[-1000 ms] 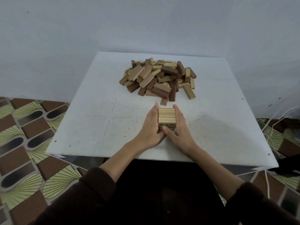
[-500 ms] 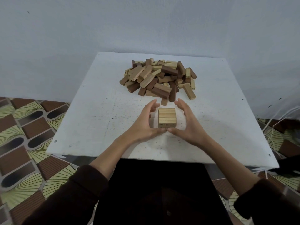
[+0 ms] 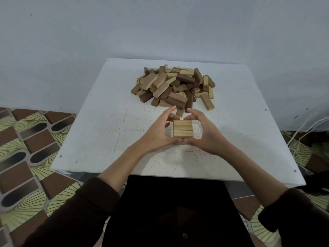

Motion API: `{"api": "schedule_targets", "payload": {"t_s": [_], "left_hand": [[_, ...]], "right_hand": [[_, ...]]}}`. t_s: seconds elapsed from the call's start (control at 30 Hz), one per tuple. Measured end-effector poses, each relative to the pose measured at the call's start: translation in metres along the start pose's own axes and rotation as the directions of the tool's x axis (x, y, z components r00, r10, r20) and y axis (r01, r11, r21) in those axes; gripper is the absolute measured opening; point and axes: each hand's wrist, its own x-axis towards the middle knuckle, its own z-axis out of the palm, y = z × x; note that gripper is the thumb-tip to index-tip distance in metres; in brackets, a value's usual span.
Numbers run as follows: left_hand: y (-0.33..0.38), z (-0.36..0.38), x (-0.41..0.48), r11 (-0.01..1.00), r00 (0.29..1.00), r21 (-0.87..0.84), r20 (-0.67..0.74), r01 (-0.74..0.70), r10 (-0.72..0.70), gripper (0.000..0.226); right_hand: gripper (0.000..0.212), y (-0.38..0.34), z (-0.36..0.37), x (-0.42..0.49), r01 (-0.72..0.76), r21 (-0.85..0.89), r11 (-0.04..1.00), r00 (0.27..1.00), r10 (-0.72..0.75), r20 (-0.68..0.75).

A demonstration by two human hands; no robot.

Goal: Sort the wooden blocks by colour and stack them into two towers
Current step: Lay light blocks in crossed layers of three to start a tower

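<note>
Cupping a small stack of light blocks [image 3: 183,128] from both sides, the left hand [image 3: 157,135] and right hand [image 3: 207,134] were spread wide, fingers curved and apart from the stack's side faces. Only the thumbs met at its near lower edge; whether they pressed it could not be told. Neither hand held anything. The top layer showed three light blocks side by side; the count of lower layers could not be told. Beyond the fingertips lay one loose pile of light and dark blocks [image 3: 173,88], too jumbled to count. Both rested on the white table [image 3: 110,132]. No containers were in view.
</note>
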Motion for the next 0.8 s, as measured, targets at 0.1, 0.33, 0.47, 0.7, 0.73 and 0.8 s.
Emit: {"api": "schedule_targets", "payload": {"t_s": [0.1,0.33,0.47,0.7,0.73,0.8], "left_hand": [[0.0001,0.0000,0.0012,1.000,1.000,0.008,-0.002,0.001,-0.001,0.095],[-0.0044,0.0013,0.0032,1.000,1.000,0.011,-0.012,0.003,-0.003,0.094],[-0.0064,0.0018,0.0038,1.000,1.000,0.014,-0.014,0.012,-0.012,0.094],[-0.0056,0.0040,0.0020,1.000,0.999,0.003,-0.020,0.031,-0.031,0.102],[-0.0053,0.0049,0.0006,0.999,0.999,0.005,-0.021,0.037,-0.036,0.105],[-0.0066,0.0093,-0.0028,0.998,0.998,0.028,-0.027,0.056,-0.055,0.109]], "right_hand": [[0.086,-0.0005,-0.0006,0.0005,0.000,-0.002,1.000,1.000,0.000,0.000],[0.083,0.0013,-0.0010,0.0024,0.001,-0.012,1.000,1.000,-0.001,0.004],[0.083,0.0027,-0.0014,0.0039,-0.005,-0.002,1.000,1.000,0.005,0.015],[0.095,0.0009,-0.0031,0.0010,-0.015,0.019,1.000,0.999,0.014,0.042],[0.098,0.0003,-0.0025,-0.0006,-0.025,0.019,1.000,0.999,0.025,0.039],[0.100,-0.0004,0.0014,-0.0051,-0.057,0.021,0.998,0.998,0.057,0.023]]}}
